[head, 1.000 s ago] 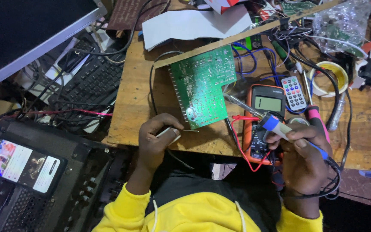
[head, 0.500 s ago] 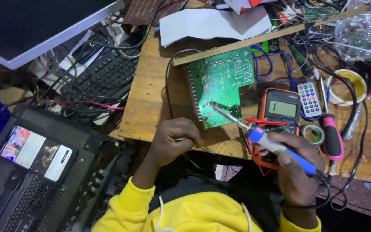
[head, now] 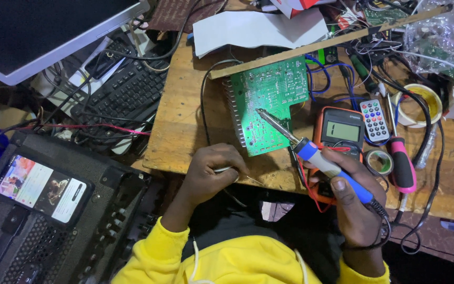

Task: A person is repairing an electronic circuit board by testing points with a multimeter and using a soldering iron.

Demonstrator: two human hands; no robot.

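A green circuit board (head: 271, 102) lies on the wooden bench (head: 185, 126). My right hand (head: 350, 202) grips a blue-handled soldering iron (head: 311, 152), its metal tip touching the board near its middle. My left hand (head: 211, 171) rests at the bench's front edge, closed on a thin solder wire (head: 240, 174) that sticks out to the right, short of the board. An orange multimeter (head: 342, 131) sits under the iron's handle, just right of the board.
A small remote (head: 375, 120), tape rolls (head: 380, 162), a pink-handled screwdriver (head: 403, 168) and tangled cables lie to the right. A wooden stick (head: 332, 44) and papers (head: 256, 29) sit behind the board. A keyboard (head: 124, 94), monitor (head: 38, 31) and a phone (head: 40, 186) on a black case are left.
The iron's tip has come down onto the board and stays there. My left hand has slid a little toward the board with the solder wire. The view has shifted slightly.
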